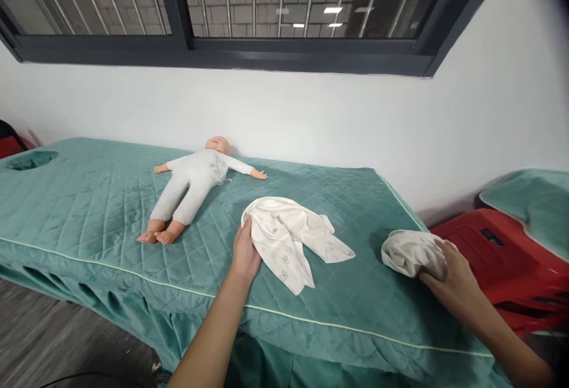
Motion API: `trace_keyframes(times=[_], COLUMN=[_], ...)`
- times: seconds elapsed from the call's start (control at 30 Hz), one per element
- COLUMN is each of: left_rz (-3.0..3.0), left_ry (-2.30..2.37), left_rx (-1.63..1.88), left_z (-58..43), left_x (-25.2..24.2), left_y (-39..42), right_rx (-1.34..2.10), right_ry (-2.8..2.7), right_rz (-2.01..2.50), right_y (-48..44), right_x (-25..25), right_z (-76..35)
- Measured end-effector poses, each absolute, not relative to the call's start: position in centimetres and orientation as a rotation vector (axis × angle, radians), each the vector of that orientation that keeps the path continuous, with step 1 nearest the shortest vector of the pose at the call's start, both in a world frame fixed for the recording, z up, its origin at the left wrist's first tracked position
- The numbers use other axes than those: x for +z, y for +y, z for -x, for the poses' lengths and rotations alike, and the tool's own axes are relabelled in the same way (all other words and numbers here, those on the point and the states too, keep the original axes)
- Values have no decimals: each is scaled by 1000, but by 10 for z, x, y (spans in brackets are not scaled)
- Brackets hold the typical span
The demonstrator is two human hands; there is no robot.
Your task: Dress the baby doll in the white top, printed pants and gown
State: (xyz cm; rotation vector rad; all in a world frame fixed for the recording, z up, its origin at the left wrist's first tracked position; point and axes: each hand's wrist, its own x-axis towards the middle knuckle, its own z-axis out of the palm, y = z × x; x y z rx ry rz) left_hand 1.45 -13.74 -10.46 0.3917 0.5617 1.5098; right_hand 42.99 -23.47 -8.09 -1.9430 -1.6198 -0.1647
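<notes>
My left hand [246, 252] grips the waist end of small white baby pants [288, 228], whose two legs spread to the right over the green bed. Small printed patches show on the nearer leg. Over at the bed's right end, my right hand [448, 269] is closed on a bunched white cloth garment [411, 252]; its shape is too crumpled to tell. A baby doll [195, 175] with a white cloth body lies on its back, arms out, head toward the wall and feet toward me.
The quilted green bed cover [111, 198] has a face hole [33, 160] at its far left. Beyond the right end stand red plastic stools [498, 252] with a green cloth [533, 204] on top. Behind are a white wall [333, 115] and a barred window [293, 9].
</notes>
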Motion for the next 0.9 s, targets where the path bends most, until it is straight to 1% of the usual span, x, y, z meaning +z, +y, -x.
trace_keyframes(times=[0.1, 0.23, 0.33, 0.5, 0.67, 0.73, 0.83, 0.9], left_rz=[-394, -395, -395, -405, -406, -412, -430, -434], left_ry=[560, 554, 546, 539, 534, 537, 573, 657], left_rx=[1502, 1506, 1502, 1495, 1474, 1472, 1498, 1536], left_z=[-14, -13, -12, -12, -12, -13, -14, -15], left_x=[-107, -108, -108, -104, -101, -101, -99, -97], left_y=[-137, -136, -136, -138, -140, -141, -142, -140], right_rx=[-126, -206, -236, -335, -252, -348, -558, -508], right_ry=[-1730, -1703, -1704, -1705, -1964, -1983, -1924, -1923], right_rz=[1937, 2029, 1970, 1897, 1778, 1774, 1726, 1627], right_y=[-233, -224, -223, -244, -259, -259, -259, -260], right_x=[-80, -78, -71, -62, -80, -81, -68, -56], right_z=[-421, -398, -393, -417, -455, -455, -426, -390])
